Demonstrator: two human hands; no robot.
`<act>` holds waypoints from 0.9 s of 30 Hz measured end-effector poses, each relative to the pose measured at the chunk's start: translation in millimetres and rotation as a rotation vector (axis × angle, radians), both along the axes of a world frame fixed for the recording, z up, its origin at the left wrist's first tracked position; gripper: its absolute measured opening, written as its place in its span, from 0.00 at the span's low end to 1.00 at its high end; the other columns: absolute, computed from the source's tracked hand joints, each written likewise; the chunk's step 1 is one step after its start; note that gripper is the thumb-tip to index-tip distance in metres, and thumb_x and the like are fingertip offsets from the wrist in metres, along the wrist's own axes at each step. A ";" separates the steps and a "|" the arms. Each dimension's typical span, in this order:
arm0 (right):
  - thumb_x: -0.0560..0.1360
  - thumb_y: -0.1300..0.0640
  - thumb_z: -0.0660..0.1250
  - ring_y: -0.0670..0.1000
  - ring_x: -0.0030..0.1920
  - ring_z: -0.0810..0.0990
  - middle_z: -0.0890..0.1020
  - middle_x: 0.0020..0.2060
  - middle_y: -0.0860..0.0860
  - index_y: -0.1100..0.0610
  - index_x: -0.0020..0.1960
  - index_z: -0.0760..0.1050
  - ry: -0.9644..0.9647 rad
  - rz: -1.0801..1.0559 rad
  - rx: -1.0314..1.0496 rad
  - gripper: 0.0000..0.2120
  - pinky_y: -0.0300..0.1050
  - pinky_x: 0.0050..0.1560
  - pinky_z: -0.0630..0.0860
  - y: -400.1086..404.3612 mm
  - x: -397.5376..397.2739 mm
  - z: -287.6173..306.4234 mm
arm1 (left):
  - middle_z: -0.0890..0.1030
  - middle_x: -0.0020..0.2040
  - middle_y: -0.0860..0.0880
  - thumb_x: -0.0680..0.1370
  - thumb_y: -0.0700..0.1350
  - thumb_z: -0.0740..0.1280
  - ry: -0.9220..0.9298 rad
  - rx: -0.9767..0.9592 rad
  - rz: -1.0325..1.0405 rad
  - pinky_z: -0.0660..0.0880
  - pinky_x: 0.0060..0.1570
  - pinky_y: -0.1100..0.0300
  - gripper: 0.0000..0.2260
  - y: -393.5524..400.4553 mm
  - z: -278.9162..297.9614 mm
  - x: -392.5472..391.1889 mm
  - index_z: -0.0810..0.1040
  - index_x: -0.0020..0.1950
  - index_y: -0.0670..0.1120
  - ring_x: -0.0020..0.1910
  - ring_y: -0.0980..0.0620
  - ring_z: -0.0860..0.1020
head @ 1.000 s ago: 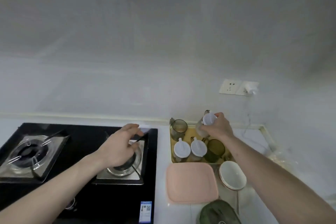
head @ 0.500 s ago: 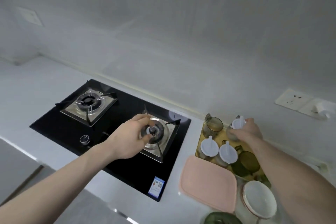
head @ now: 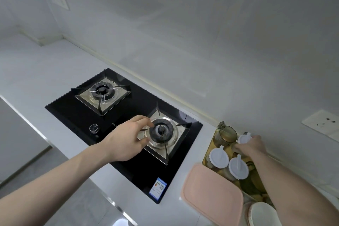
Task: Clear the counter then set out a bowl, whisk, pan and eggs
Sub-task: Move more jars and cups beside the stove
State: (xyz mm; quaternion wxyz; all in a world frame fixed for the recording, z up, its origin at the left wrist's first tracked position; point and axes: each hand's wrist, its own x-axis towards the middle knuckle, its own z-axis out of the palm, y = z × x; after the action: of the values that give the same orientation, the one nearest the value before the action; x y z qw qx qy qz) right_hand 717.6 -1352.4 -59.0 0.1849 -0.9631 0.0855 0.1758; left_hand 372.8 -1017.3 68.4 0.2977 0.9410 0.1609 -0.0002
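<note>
Head view, kitchen counter, white, seen from above.

Left hand: reaches over the black glass hob. Fingers loosely curved and spread, holding nothing; the fingertips hover at the near edge of the right burner. Whether they touch the pan support cannot be told.

Left burner: well beyond and to the left of those fingers. A round knob sits on the hob glass just left of the wrist. A blue label lies on the hob's front corner, back toward the forearm.

Right hand: fingers curled round a small jar with a white lid, which stands at the back of a yellow tray. The jar body is mostly hidden by the hand.

Glass cup: olive-tinted, open, in the tray's back corner, just left of the right fingers.

Two more white-lidded jars: side by side in the tray, just on the near side of the right fingers.

Pink square lid or plate: flat on the counter, in front of the tray, below the right forearm.

White bowl: at the lower frame edge, beside the pink piece, partly hidden by the forearm.

Wall socket: on the wall beyond the right hand.
</note>
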 end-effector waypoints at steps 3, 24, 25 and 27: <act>0.64 0.54 0.83 0.63 0.55 0.79 0.78 0.58 0.60 0.62 0.68 0.68 0.000 -0.009 0.009 0.39 0.48 0.43 0.73 1.4 0.5 -5.3 | 0.69 0.69 0.64 0.78 0.52 0.68 -0.013 -0.005 0.019 0.77 0.59 0.57 0.16 2.6 -1.8 0.4 0.74 0.65 0.59 0.59 0.59 0.78; 0.74 0.63 0.72 0.46 0.62 0.73 0.74 0.63 0.48 0.54 0.65 0.75 -0.417 0.340 0.514 0.21 0.42 0.62 0.71 93.8 -153.1 67.4 | 0.70 0.70 0.65 0.79 0.51 0.70 -0.063 -0.073 0.063 0.76 0.60 0.59 0.16 43.4 -3.5 -91.5 0.75 0.66 0.61 0.62 0.62 0.76; 0.74 0.63 0.72 0.42 0.61 0.72 0.73 0.63 0.47 0.53 0.66 0.75 -0.404 0.396 0.549 0.21 0.39 0.64 0.70 110.2 -170.2 70.9 | 0.70 0.69 0.65 0.79 0.51 0.71 -0.064 -0.076 0.083 0.76 0.60 0.60 0.16 49.1 -4.3 -102.6 0.75 0.65 0.61 0.62 0.62 0.76; 0.74 0.62 0.72 0.36 0.58 0.73 0.73 0.61 0.42 0.51 0.65 0.75 -0.386 0.519 0.618 0.21 0.34 0.64 0.70 142.3 -203.9 80.8 | 0.71 0.68 0.65 0.78 0.50 0.71 -0.068 -0.089 0.118 0.77 0.58 0.60 0.15 62.1 -3.0 -125.4 0.76 0.64 0.60 0.61 0.61 0.77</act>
State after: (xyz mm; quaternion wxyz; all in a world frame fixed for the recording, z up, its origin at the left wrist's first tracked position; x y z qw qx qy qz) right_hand 513.7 -1210.1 21.8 0.4263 -0.8674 -0.2516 0.0506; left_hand 247.4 -955.1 65.4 0.3439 0.9152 0.2057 0.0424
